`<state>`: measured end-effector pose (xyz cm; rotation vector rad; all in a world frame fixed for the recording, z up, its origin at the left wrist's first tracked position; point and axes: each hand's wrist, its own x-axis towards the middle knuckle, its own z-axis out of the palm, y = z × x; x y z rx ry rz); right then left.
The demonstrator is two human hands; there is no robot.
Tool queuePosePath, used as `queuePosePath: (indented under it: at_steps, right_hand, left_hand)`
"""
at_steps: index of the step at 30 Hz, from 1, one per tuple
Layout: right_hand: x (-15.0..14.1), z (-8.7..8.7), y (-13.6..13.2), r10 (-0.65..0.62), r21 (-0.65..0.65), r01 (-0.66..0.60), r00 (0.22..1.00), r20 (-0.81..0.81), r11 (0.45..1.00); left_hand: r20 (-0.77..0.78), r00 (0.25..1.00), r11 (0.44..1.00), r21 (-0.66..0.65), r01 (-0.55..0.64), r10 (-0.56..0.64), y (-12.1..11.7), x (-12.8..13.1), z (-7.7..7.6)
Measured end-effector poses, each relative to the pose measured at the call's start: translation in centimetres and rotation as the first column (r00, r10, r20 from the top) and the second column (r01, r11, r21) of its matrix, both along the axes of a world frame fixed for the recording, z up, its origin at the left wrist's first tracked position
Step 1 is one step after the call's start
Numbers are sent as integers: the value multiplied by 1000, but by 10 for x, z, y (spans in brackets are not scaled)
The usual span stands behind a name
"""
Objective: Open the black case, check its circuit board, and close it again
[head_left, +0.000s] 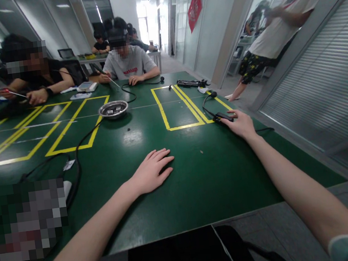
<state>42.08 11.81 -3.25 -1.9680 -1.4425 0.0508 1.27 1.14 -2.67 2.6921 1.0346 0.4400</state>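
My left hand [153,171] lies flat on the green table [188,192], palm down with its fingers stretched out, holding nothing. Farther off to the right, my right hand [241,125] has its thumb and fingers around the near end of a small black box-shaped device [222,116] on the table. A black cable [206,110] runs from the device to a round black end piece [213,94]. The exact kind of device cannot be made out. Part of it is hidden by my fingers.
A metal bowl [114,109] with shiny metal parts stands beyond my left hand. Yellow tape [186,126] marks rectangles on the table. A folded black tripod-like object [191,83] lies at the far right. Black cable [77,164] runs along the left. Two people work opposite; another stands right.
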Motion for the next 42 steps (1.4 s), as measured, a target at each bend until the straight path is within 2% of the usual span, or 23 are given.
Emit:
queuePosePath:
  at_steps: [5,10,16,22,26,36,39,42]
  right_hand:
    - [-1,3,0,-67,-15,66,997,-37,998]
    - [-2,2,-1,-15,16,16,999,-29,1000]
    - [-2,3,-2,-68,25,70,995,-74,997]
    - [2,-1,1,-10,18,11,998,-60,1000]
    - [7,-3,3,-46,26,48,995,-92,998]
    - [11,-8,8,-93,-57,90,994,-63,994]
    - [9,-9,7,-97,-19,96,993,-60,995]
    - [7,-8,6,-100,73,101,995,-18,992]
  left_hand:
    - [-7,1000,1000,-2,2,-2,-1,-1,2]
    - [-11,1000,1000,5,3,-3,-1,-1,2]
    - [-38,999,1000,-2,-6,6,-2,-1,3]
    - [-38,999,1000,-11,-12,11,-1,-1,3]
    - [-30,1000,1000,5,-5,5,-1,-1,2]
    - [-44,999,1000,-7,-7,7,-2,0,5]
    - [-48,999,1000,-9,-8,8,-3,-1,5]
    - [-46,999,1000,-4,-7,7,-3,-1,5]
